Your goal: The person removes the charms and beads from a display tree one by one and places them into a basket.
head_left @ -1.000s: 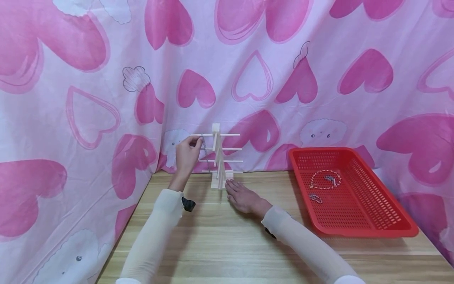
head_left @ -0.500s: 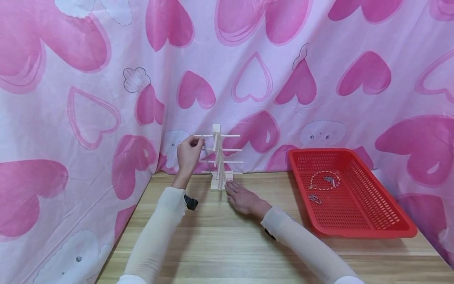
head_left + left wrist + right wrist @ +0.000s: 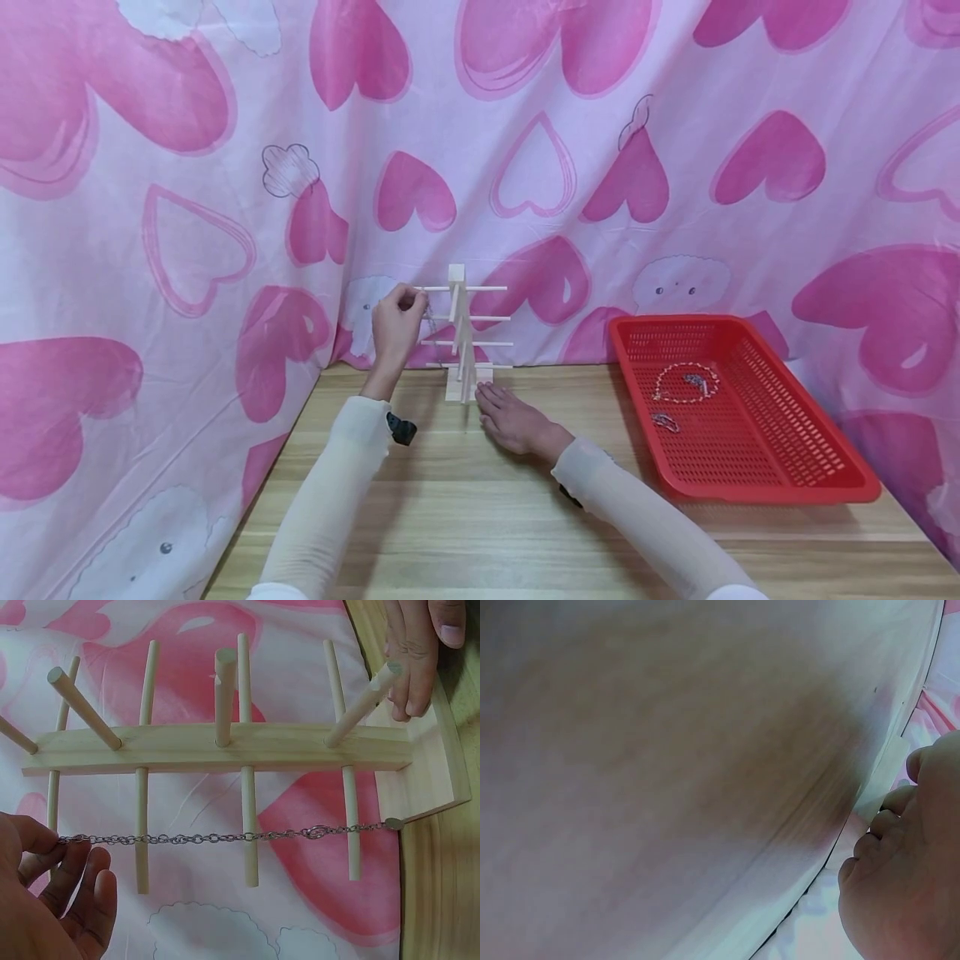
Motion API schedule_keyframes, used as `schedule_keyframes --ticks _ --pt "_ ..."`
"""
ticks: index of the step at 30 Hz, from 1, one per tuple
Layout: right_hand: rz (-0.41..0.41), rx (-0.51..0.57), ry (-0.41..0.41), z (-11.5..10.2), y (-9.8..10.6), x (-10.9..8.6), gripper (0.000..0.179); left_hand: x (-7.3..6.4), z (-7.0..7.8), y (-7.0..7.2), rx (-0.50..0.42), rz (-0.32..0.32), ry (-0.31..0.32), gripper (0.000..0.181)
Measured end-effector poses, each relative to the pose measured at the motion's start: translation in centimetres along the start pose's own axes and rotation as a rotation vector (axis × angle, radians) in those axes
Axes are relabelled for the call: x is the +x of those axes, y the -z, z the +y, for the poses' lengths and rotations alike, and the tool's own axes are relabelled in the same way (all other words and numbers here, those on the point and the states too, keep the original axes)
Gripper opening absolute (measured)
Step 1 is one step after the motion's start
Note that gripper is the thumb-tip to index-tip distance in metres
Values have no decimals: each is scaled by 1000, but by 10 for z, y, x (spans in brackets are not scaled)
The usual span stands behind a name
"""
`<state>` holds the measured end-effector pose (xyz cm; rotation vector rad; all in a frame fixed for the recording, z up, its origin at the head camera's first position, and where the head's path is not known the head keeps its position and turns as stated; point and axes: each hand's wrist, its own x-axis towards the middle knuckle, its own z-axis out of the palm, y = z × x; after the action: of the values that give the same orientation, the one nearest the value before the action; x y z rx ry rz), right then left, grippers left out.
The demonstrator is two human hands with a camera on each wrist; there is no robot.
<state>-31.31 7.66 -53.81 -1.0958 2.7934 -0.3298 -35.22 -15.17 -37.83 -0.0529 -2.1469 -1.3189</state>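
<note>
A pale wooden peg stand (image 3: 462, 333) stands upright at the back of the table, with thin pegs out to both sides and toward the front. My left hand (image 3: 396, 323) is at its top left peg, thumb and fingers pinching one end of a silver chain (image 3: 199, 838). In the left wrist view the chain runs down past the lower left pegs to a small round disc (image 3: 394, 823) near the base. Whether it loops over the top peg is hidden by my fingers. My right hand (image 3: 517, 419) lies flat, its fingertips on the stand's base (image 3: 454, 388).
A red perforated basket (image 3: 765, 492) sits on the right of the wooden table (image 3: 480, 517). Inside are a beaded loop (image 3: 686, 364), a small silver chain (image 3: 665, 423) and a silvery piece (image 3: 697, 382). A pink heart-patterned curtain (image 3: 540, 83) hangs close behind.
My left fingertips have shifted slightly left along the top peg, and the chain's upper end has come a little left with them. My right hand has stayed on the base.
</note>
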Motion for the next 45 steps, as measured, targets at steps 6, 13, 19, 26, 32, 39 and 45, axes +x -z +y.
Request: schedule_keyframes --ticks 6,13,19,26,32,39,45 --pt "6 -10 -2 -1 3 -2 60 3 -6 6 -15 22 -13 15" --pt "8 -10 -1 -2 3 -3 60 6 -10 16 -39 50 -9 14" --pt "7 -27 0 -2 3 -2 60 9 -13 23 -91 80 -16 13" --pt "1 -26 -4 -2 2 -2 61 9 -15 29 -114 95 -1 14" --pt "-8 -20 -9 0 0 0 61 9 -16 33 -93 127 -12 13" --pt "-7 -30 -14 -2 2 -1 61 6 -11 38 -107 135 -3 13" --pt "-10 -21 -15 -3 4 -1 61 5 -4 41 -134 137 -15 11"
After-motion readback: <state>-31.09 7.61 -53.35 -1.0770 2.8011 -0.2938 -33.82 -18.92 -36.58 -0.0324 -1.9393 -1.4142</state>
